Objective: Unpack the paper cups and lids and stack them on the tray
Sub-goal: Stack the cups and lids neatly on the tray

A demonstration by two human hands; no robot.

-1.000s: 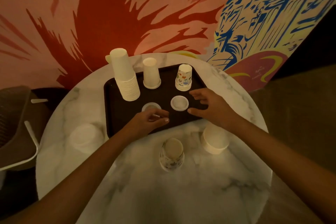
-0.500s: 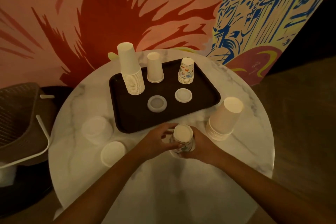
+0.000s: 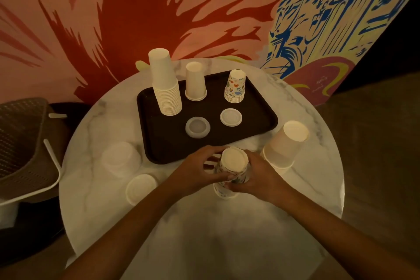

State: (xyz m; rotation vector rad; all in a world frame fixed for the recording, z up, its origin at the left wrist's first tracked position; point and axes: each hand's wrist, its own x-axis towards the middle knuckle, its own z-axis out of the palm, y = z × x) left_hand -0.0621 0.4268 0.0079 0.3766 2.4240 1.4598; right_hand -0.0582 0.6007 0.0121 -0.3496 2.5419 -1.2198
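Note:
A dark tray (image 3: pixel 261 107) on the round marble table (image 3: pixel 204 229) holds a tall stack of white cups (image 3: pixel 165 84), a short white stack (image 3: pixel 195 82), a patterned cup stack (image 3: pixel 235 87), a clear lid (image 3: pixel 197 127) and a white lid (image 3: pixel 231 117). In front of the tray, my left hand (image 3: pixel 193 170) and my right hand (image 3: pixel 259 177) both clasp an upside-down stack of patterned cups (image 3: pixel 233 163) standing on the table. A wide white cup stack (image 3: pixel 286 143) stands just right of my hands.
Two piles of lids lie on the table's left part: a clear pile (image 3: pixel 120 158) and a white pile (image 3: pixel 141 188). A woven chair (image 3: pixel 22 143) stands at the left. A painted wall rises behind the table.
One second ago both hands were at the tray's front edge by the lids. They drew back to the patterned stack on the table and now grip it from both sides.

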